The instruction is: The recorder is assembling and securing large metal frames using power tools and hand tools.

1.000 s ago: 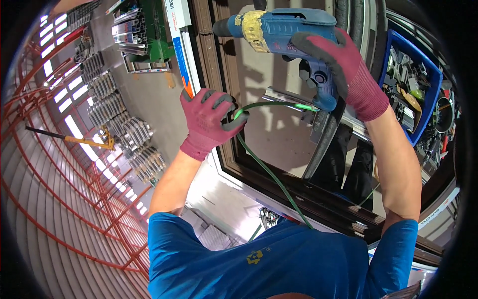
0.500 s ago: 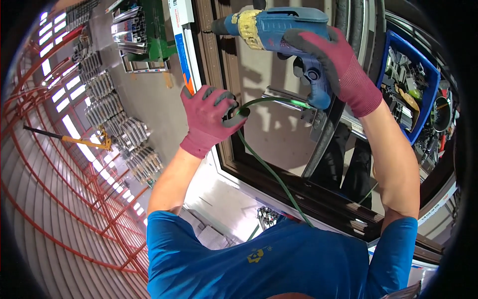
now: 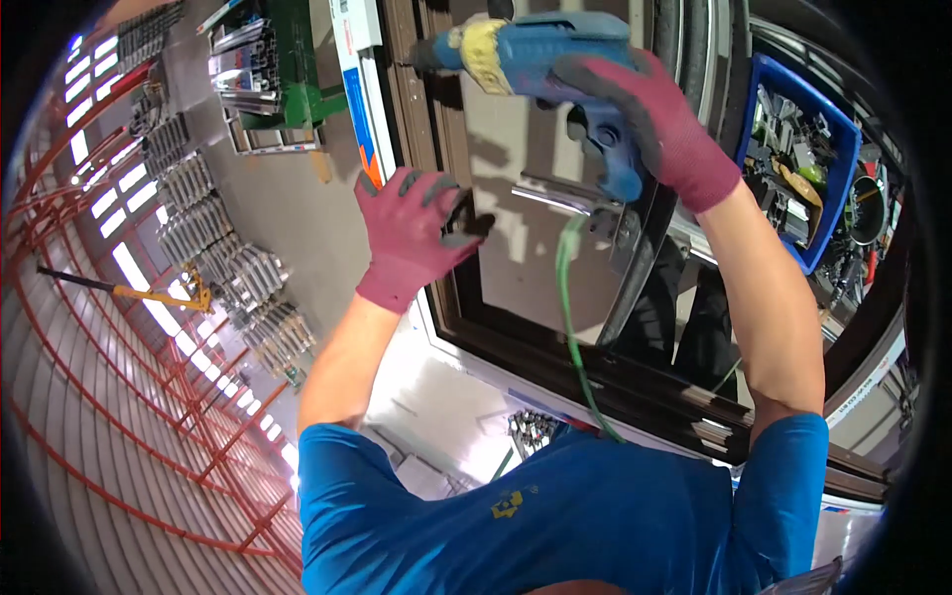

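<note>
My right hand [image 3: 654, 129], in a maroon and grey work glove, grips a blue power drill [image 3: 555, 55] with a yellow collar. The drill lies level over a brown window frame [image 3: 436, 139], its chuck pointing left. A green cord [image 3: 567, 297] hangs from near the base of the drill's handle and runs down to my blue shirt. My left hand [image 3: 407, 238], gloved the same way, is over the frame's left side with thumb and fingers apart. Some fingertips are hidden. Between the hands, a shiny metal bar [image 3: 550, 200] sits over the pane.
A blue crate [image 3: 853, 149] of mixed metal parts stands at the right, with more loose hardware beside it. A white strip [image 3: 359, 59] runs along the frame's left edge. Farther left are a green stand [image 3: 297, 94] with metal profiles and several stacked racks [image 3: 218, 238].
The green cord has come away from my left hand and swung right, now hanging below the drill. The drill and right hand shifted slightly left in view.
</note>
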Available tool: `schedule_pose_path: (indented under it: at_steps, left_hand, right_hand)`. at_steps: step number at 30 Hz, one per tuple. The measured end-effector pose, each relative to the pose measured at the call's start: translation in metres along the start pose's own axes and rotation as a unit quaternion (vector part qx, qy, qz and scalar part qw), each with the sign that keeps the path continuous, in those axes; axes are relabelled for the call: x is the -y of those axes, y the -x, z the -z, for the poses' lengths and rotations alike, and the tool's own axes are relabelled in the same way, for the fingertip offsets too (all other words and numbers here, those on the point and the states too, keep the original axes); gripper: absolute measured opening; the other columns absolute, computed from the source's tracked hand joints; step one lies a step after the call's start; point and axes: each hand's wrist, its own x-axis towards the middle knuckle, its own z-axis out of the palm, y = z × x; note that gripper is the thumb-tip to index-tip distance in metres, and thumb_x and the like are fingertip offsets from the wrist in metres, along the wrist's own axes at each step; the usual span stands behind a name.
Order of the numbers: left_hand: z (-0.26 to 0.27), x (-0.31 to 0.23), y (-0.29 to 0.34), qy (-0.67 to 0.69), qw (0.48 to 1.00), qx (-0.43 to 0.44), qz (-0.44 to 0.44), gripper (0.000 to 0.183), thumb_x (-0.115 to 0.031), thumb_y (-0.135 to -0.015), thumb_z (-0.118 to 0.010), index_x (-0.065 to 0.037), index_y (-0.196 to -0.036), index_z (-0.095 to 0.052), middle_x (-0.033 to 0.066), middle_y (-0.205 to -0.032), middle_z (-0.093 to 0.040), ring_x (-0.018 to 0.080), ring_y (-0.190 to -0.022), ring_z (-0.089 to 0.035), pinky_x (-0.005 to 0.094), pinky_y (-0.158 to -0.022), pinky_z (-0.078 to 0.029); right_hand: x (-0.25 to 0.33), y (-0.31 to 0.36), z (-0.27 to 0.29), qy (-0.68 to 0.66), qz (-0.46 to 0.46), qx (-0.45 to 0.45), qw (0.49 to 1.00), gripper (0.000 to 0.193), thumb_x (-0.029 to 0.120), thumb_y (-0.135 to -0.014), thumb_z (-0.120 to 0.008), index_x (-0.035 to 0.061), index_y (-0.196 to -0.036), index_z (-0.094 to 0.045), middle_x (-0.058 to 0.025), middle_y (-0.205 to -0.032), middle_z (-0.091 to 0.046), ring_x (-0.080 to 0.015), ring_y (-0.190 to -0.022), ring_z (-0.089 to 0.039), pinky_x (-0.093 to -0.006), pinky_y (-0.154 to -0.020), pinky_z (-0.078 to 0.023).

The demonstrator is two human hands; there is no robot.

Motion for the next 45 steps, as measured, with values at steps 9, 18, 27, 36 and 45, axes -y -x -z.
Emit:
schedule_pose_path:
  at_steps: [9,18,27,36,45]
  left_hand:
    - [0.000,0.001,0.018,0.008,1.000,-0.023,0.017,0.049,-0.042,-0.064,-0.088,-0.019,-0.104,-0.073,0.0024,-0.118,-0.070,0.0328,-0.118,-0.062,0.0583,-0.104,-0.041]
    - [-0.029,0.002,0.030,-0.049,0.993,-0.109,-0.025,0.056,-0.051,-0.074,-0.083,-0.022,-0.120,-0.071,0.0028,-0.131,-0.066,0.0294,-0.129,-0.057,0.0661,-0.113,-0.028]
    - [0.051,-0.277,0.072,0.284,0.942,-0.160,-0.081,0.053,-0.024,-0.079,-0.083,-0.010,-0.128,-0.067,0.0144,-0.126,-0.068,0.0364,-0.121,-0.062,0.0463,-0.107,-0.045]
    - [0.103,-0.493,0.093,0.427,0.869,-0.147,-0.204,0.044,-0.013,-0.079,-0.084,-0.006,-0.120,-0.070,0.0136,-0.119,-0.070,0.0327,-0.105,-0.067,0.0416,-0.093,-0.053]
    - [0.105,-0.606,0.025,0.489,0.846,-0.090,-0.194,0.028,-0.013,-0.094,-0.074,-0.001,-0.119,-0.069,0.0082,-0.110,-0.073,0.0151,-0.104,-0.069,0.0309,-0.095,-0.052]
  right_hand:
    - [0.046,0.104,0.044,0.461,0.316,0.041,0.829,0.044,0.020,-0.102,-0.060,0.0064,-0.144,-0.056,-0.0133,-0.136,-0.064,-0.0249,-0.120,-0.065,-0.0361,-0.098,-0.054]
    - [0.176,0.362,0.010,-0.196,0.132,-0.241,0.941,0.076,0.058,-0.103,-0.047,-0.0053,-0.144,-0.047,-0.0267,-0.141,-0.055,-0.0316,-0.104,-0.069,-0.0469,-0.089,-0.059]
    - [0.199,0.721,0.080,0.062,0.234,-0.458,0.856,0.086,0.063,-0.082,-0.073,-0.0086,-0.120,-0.045,-0.0123,-0.090,-0.050,-0.0146,-0.055,-0.045,-0.0288,-0.044,-0.042]
    - [-0.019,0.981,0.111,-0.277,0.324,-0.444,0.788,0.074,0.063,-0.081,-0.073,0.0009,-0.115,-0.052,-0.0092,-0.094,-0.056,-0.0194,-0.065,-0.052,-0.0370,-0.058,-0.046]
    - [-0.223,0.978,0.213,-0.395,0.284,-0.449,0.749,0.088,0.058,-0.090,-0.067,0.0008,-0.150,-0.037,-0.0174,-0.129,-0.060,-0.0279,-0.094,-0.068,-0.0460,-0.076,-0.061]
